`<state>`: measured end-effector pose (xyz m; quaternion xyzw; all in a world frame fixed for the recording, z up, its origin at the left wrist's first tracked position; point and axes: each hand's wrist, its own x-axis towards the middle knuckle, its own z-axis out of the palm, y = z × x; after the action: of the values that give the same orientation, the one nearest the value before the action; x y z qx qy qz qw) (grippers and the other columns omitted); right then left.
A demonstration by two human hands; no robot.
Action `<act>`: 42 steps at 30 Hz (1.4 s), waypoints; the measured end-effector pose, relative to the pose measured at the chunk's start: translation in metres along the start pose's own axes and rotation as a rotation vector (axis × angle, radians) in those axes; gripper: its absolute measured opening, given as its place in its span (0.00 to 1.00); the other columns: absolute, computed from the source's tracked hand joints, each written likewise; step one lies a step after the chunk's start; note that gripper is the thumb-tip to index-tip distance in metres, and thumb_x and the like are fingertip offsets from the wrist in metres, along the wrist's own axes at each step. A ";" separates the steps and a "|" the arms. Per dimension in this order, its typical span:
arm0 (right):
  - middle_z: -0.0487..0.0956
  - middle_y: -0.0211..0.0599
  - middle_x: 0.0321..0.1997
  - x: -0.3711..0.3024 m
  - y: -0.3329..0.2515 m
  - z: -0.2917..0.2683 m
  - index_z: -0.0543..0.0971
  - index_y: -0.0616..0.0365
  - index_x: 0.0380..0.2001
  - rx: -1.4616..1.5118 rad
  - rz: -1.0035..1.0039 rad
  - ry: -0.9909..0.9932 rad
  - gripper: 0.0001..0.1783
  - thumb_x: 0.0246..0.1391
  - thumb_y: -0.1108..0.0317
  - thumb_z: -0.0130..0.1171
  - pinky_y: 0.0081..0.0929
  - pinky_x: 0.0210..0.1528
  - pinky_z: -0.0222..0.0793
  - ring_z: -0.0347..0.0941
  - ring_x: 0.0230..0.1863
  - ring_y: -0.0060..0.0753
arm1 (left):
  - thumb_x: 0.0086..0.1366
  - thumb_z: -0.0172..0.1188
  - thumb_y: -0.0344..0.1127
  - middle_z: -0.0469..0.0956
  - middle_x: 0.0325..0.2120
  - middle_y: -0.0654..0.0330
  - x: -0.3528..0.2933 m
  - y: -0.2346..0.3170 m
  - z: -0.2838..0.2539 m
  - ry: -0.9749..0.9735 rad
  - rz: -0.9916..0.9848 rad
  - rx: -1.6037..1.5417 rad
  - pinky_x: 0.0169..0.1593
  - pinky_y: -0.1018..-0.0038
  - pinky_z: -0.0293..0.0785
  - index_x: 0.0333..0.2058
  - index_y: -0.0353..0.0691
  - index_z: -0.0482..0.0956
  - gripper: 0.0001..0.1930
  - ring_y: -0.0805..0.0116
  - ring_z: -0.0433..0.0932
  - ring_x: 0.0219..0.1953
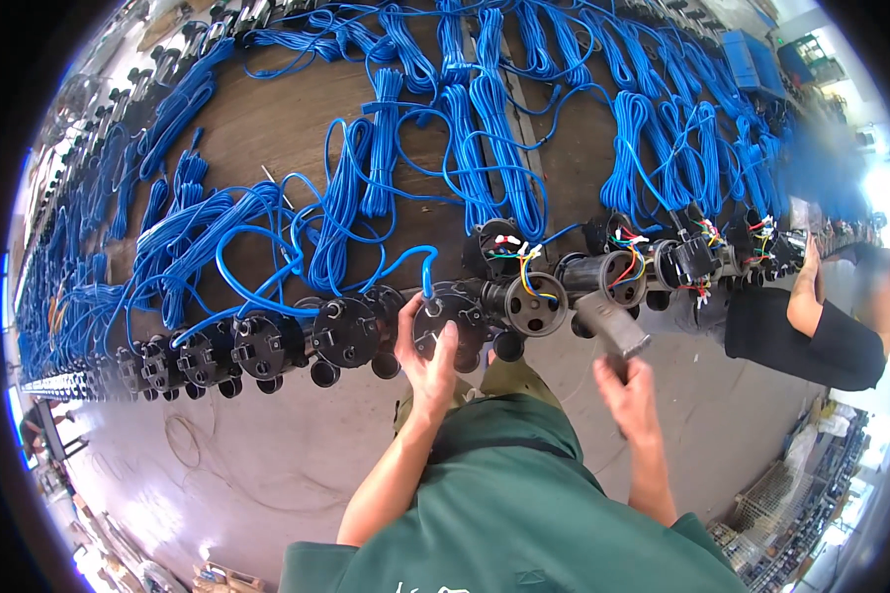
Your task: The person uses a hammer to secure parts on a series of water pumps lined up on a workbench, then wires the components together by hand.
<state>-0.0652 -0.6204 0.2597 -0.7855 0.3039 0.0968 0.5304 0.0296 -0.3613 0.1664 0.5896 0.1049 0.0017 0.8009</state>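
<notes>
My left hand (427, 368) is wrapped around the side of a black round housing with a disc-shaped cap (449, 318), thumb and fingers on opposite sides. A blue cable (428, 262) rises from that cap. Closed around a handle, my right hand (631, 397) holds a hammer (611, 324) with a thick grey head, slightly blurred. The hammer head is to the right of the held housing, in front of an uncapped black housing (536, 303) whose coloured wires (530, 272) stick out.
Capped black housings (267, 344) line the table edge leftward; uncapped ones with loose wires (626, 242) continue rightward. Bundled blue cables (485, 148) cover much of the brown table (277, 119). At the right, another person (806, 331) in dark clothing reaches to the same row.
</notes>
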 end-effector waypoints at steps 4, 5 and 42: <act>0.71 0.20 0.22 -0.002 -0.007 0.021 0.79 0.64 0.31 -0.022 -0.134 -0.290 0.16 0.66 0.61 0.66 0.25 0.26 0.58 0.61 0.25 0.14 | 0.64 0.68 0.34 0.81 0.49 0.55 0.006 -0.002 -0.012 -0.061 0.003 0.085 0.60 0.69 0.74 0.61 0.31 0.73 0.28 0.68 0.78 0.52; 0.70 0.21 0.22 0.000 -0.016 0.025 0.78 0.65 0.31 -0.068 -0.163 -0.307 0.18 0.67 0.60 0.65 0.26 0.26 0.58 0.60 0.25 0.15 | 0.63 0.68 0.34 0.80 0.50 0.55 0.009 -0.001 -0.013 -0.086 0.037 0.145 0.61 0.69 0.73 0.61 0.31 0.74 0.28 0.67 0.78 0.53; 0.78 0.56 0.25 0.022 -0.084 0.036 0.79 0.65 0.42 -0.376 -0.461 -0.406 0.13 0.67 0.63 0.61 0.44 0.31 0.71 0.78 0.28 0.62 | 0.60 0.67 0.37 0.78 0.55 0.53 0.032 0.016 -0.011 -0.235 0.124 0.279 0.65 0.66 0.69 0.59 0.32 0.76 0.29 0.63 0.77 0.58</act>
<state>0.0070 -0.5754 0.2995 -0.8820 -0.0159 0.1833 0.4339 0.0613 -0.3419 0.1730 0.6964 -0.0267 -0.0322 0.7165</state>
